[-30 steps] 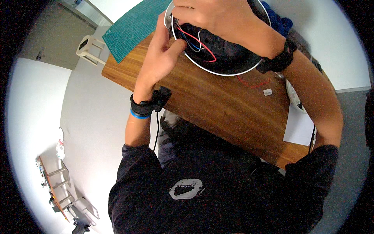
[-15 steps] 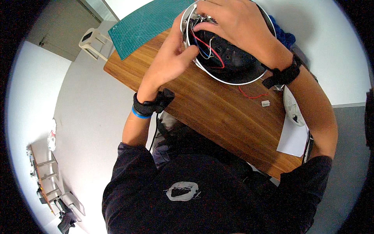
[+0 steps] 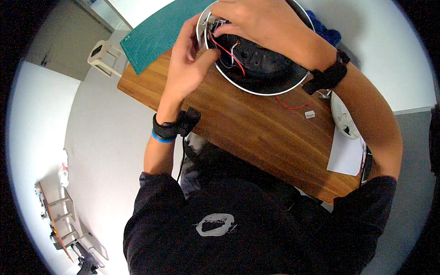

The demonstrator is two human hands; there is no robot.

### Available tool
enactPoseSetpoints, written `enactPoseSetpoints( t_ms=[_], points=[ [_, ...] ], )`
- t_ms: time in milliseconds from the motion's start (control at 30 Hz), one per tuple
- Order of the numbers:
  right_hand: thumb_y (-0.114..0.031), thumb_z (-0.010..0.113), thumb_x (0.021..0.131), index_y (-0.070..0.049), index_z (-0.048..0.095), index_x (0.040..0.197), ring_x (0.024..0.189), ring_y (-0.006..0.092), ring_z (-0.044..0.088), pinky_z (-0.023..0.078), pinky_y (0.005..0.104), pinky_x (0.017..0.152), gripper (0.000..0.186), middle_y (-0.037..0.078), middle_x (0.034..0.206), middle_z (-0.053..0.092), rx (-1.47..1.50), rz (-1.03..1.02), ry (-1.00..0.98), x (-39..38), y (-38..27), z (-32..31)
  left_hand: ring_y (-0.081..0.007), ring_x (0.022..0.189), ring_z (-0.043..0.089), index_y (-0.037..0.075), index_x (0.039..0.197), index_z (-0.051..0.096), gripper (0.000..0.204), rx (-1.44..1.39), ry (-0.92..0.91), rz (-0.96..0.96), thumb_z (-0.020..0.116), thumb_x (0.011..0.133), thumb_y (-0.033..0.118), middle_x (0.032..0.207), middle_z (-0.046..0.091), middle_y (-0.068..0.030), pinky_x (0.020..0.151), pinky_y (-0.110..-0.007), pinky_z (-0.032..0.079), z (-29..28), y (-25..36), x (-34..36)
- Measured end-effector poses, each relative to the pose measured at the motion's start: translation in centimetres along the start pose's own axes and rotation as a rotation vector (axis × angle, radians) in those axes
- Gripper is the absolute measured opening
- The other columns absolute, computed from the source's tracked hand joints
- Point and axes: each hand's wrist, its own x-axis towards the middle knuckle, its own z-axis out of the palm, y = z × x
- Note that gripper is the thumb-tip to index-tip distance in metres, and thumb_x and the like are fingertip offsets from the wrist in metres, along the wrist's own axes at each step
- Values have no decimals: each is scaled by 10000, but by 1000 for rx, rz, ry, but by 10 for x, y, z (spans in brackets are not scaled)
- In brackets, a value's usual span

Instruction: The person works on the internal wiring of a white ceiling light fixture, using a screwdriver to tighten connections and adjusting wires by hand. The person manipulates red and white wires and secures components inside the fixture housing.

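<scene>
A round black housing with a white rim lies on the table at the top of the view, its hollow side up. Red, white and dark wires loop inside it. At its left edge my left hand is curled around the rim, thumb toward the inside and fingers on the outer side. My right hand arches over the far part of the housing. Its thumb and fingers are pinched together beside small metal parts near the wire ends; what they hold is hidden.
A green cutting mat covers the table's far left. Right of the housing lie a loose red wire, a small white connector, a white oval part and a paper sheet. A cream stool stands beyond the left edge.
The housing and both hands appear shifted slightly left in the view, along with small shifts of the surroundings. My left thumb sits a little lower against the rim; the right hand stays pinched inside.
</scene>
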Motion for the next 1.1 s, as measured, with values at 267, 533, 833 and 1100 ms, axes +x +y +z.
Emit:
enactPoseSetpoints(
  t_ms=[267,533,833,1100],
  points=[
    [-243,784,861,-25,718,982,941,282,732,575,416,917,259,123,944,753,136,45,21,-1,3,-6,-212,1392,536,-5,1545,455,737,55,29,30,682,851,-104,1456,595,-120,1208,-365,380,4,3,0],
    [-233,783,862,-11,728,979,921,302,728,577,428,900,257,142,938,751,185,53,45,-2,5,-3,-235,1430,513,-14,1574,416,762,98,38,87,631,848,-90,1505,563,-145,1234,-381,350,6,4,0],
    [-236,777,874,-1,726,941,902,313,709,569,419,877,250,154,903,728,255,121,-31,5,5,-6,-233,1432,498,-2,1612,361,806,141,22,113,629,860,-108,1545,522,-120,1226,-400,358,1,-3,-5],
    [-232,768,876,-4,709,991,955,298,703,560,411,905,263,135,943,729,93,-5,-29,5,4,0,-242,1468,475,-7,1567,436,796,156,54,125,635,802,-99,1527,549,-143,1256,-389,309,5,3,-5]
  ],
)
